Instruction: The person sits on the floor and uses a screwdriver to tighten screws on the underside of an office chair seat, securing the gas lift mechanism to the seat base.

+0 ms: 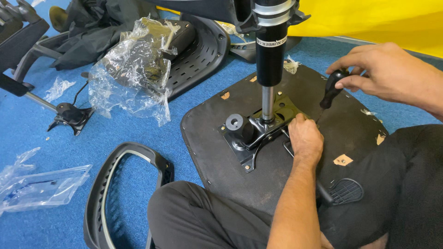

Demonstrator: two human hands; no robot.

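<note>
Nearest the lens, the left hand (pixel 305 140) rests at lower centre of the frame, fingers curled down on the metal mounting plate (pixel 258 131) of an upturned chair seat (pixel 221 166); whether it pinches anything I cannot tell. At upper right the right hand (pixel 387 74) is closed around the black handle of a screwdriver (pixel 331 92). Its long axis slants from upper right down to lower left, with the tip pointing at the plate just beside the left hand. A gas cylinder (pixel 270 50) stands upright from the plate, crowding the tool's left side. Bare seat board lies open to the right. Further left, on the blue carpet (pixel 37 133), lie an armrest (pixel 120 193) and plastic wrapping (pixel 131 71).
</note>
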